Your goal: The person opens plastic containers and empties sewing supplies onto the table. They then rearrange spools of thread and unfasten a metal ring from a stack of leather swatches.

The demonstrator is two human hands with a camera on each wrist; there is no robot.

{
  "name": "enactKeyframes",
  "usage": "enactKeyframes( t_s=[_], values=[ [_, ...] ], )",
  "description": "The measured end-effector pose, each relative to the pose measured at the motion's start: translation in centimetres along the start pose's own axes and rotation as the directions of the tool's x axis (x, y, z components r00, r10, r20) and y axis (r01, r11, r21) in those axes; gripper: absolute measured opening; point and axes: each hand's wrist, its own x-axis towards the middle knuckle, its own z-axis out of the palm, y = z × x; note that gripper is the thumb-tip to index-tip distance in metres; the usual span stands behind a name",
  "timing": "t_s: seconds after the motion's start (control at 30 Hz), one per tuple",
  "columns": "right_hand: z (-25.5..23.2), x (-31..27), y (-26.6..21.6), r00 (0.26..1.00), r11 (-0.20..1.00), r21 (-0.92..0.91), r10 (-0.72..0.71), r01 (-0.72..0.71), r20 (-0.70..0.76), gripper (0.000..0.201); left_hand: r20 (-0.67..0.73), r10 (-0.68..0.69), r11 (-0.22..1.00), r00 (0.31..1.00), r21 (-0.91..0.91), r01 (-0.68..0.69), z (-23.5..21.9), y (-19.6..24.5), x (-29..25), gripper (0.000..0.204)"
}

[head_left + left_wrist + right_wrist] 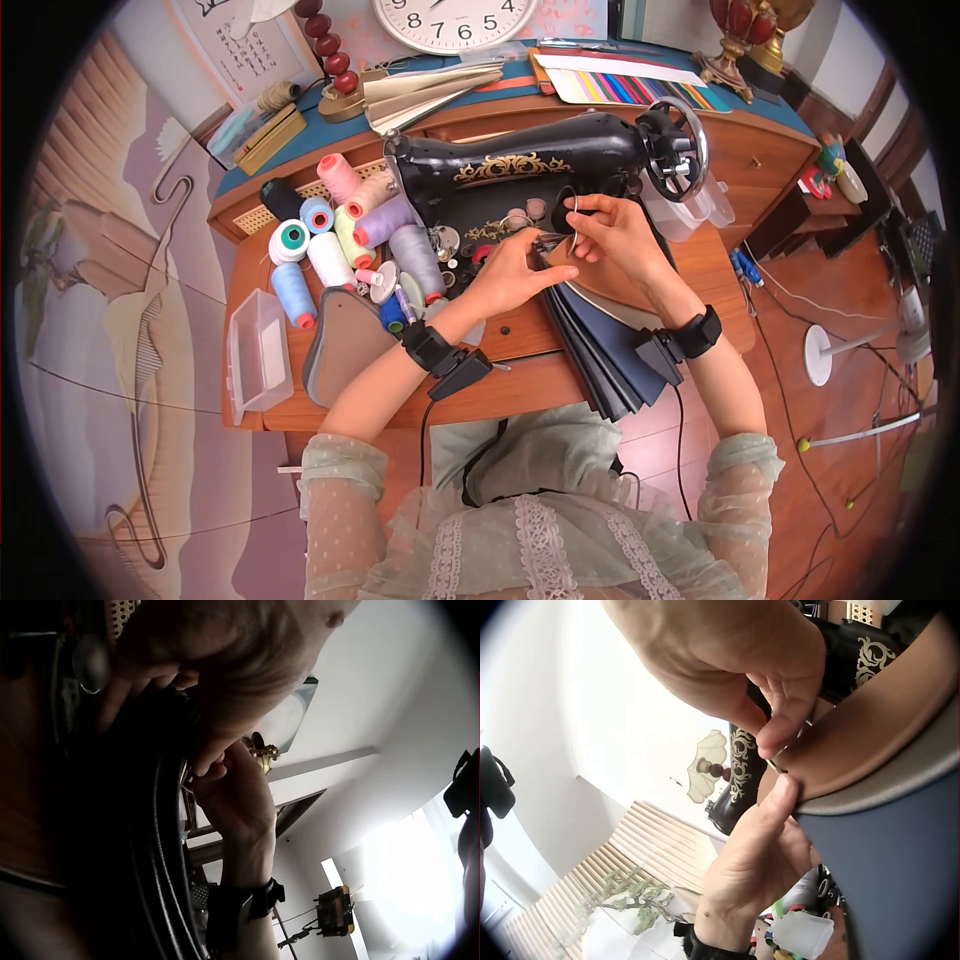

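Observation:
In the head view my left hand (515, 272) grips the top end of a bundle of leather swatches, with dark blue strips (605, 345) fanned out below it. My right hand (622, 236) pinches a thin metal ring (572, 203) at that same end. The right wrist view has the ring (777, 766) at the corner of a brown swatch (877, 746), between the right fingertips and the left thumb (784, 796). A grey-blue swatch (885, 862) lies under the brown one. In the left wrist view the bundle (161, 847) is mostly dark.
A black sewing machine (520, 165) stands behind the hands. Thread spools (355, 235) crowd the table's left side, beside a clear plastic box (258, 345) and a grey curved panel (345, 345). A color card (630, 82) lies at the back.

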Motion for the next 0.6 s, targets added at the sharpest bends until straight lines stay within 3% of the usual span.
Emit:
enactKeyframes(
  t_s=[0.13, 0.2, 0.23, 0.3, 0.4, 0.5, 0.6],
  values=[
    [0.2, 0.2, -0.3, 1.0, 1.0, 0.019, 0.001, -0.002, 0.02, 0.031, -0.026, 0.057, 0.998, 0.998, 0.022, -0.056, 0.3, -1.1, 0.2, 0.058],
    [-0.4, 1.3, -0.1, 0.995, 0.987, 0.159, 0.016, -0.031, 0.097, 0.03, -0.049, 0.153, 0.987, 0.987, -0.044, -0.155, 0.5, -1.7, 0.5, 0.06],
    [-0.6, 1.6, -0.4, 0.995, 0.987, 0.158, 0.016, -0.031, 0.098, 0.03, -0.05, 0.153, 0.987, 0.987, -0.044, -0.155, 0.4, -1.1, 0.3, 0.06],
    [-0.8, 1.8, -1.2, 0.987, 0.976, 0.216, -0.017, -0.018, 0.157, 0.029, -0.04, 0.027, 0.995, 0.999, 0.099, -0.022, 0.0, 0.1, -0.1, 0.062],
    [-0.1, 0.8, -1.8, 0.98, 0.989, 0.144, 0.005, -0.035, 0.2, 0.027, 0.015, -0.051, 0.996, 0.999, 0.07, 0.049, -0.1, -0.2, 0.4, 0.064],
    [0.0, 0.1, -1.6, 0.966, 0.993, 0.11, 0.021, -0.051, 0.259, 0.027, -0.069, 0.07, 0.989, 0.995, 0.134, -0.06, 0.4, -0.1, 0.6, 0.055],
    [0.0, -0.8, -2.0, 0.97, 0.989, 0.146, -0.001, -0.035, 0.244, 0.026, -0.095, 0.041, 0.991, 0.995, 0.133, -0.028, 0.7, -1.0, 1.7, 0.066]
  ],
)
